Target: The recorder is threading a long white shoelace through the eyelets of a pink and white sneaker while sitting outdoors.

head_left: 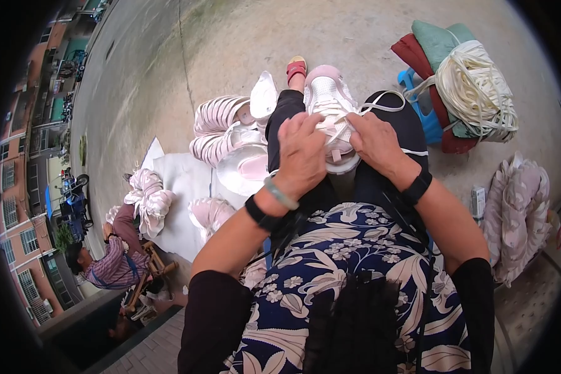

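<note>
A white and pink sneaker (326,92) rests between my knees, its toe pointing away from me. White shoelace (338,128) runs through its eyelets, and a loose loop stretches over my right knee. My left hand (302,149) is at the left side of the shoe's opening, fingers curled in on the lace. On the opposite side my right hand (379,142) pinches the lace between thumb and fingers. Both fingertips are close to the tongue, and the knuckles partly hide what they grip.
Stacked pink-and-white shoe parts (221,128) lie to the left by a white sheet (177,187). On the right, a bundle of cream laces (477,84) sits on red and green cushions over a blue stool (425,118). Another person (115,268) sits at far left; more shoe bundles (520,212) lie right.
</note>
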A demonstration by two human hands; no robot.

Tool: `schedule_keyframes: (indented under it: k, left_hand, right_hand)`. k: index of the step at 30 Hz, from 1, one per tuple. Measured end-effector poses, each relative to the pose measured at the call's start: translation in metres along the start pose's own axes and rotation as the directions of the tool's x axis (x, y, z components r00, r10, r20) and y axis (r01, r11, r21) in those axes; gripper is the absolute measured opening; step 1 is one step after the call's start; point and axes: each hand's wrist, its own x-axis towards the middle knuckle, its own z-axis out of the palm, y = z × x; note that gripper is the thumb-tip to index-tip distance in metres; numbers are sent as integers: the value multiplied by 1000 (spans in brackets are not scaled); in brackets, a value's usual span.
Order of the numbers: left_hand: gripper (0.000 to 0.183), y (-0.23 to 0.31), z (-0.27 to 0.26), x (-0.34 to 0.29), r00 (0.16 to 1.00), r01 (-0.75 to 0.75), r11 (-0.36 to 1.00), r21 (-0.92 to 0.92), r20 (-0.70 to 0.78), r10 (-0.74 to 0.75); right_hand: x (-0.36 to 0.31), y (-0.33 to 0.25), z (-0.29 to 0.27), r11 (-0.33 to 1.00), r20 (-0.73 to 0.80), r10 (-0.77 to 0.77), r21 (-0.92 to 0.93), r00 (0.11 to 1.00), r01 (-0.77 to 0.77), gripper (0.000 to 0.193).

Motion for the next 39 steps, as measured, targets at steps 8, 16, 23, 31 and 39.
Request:
schedule_keyframes:
  k: [8, 16, 23, 31, 39]
  left_hand:
    - [5, -68, -73, -111, 680, 236, 886, 400, 583, -444]
    - [6, -40, -23, -28, 985, 164, 980, -110, 77, -156]
    - [10, -50, 17, 0, 965, 128, 992, -1, 232, -124]
    - [13, -28, 20, 17, 919, 195, 971, 141, 320, -231]
    - [11, -32, 30, 15, 988, 82, 988, 134, 117, -98]
  right_hand:
    - [-1, 2, 5, 1000, -5, -22, -1, 1000, 22, 25]
    - [2, 0, 7, 999, 14, -33, -18, 999, 33, 25]
    - [1, 2, 7, 999, 18, -47, -15, 999, 47, 24]
    - [3, 7, 9, 998, -6, -66, -3, 998, 66, 28]
    - [9, 3, 1, 999, 77, -6, 46, 997, 3, 24]
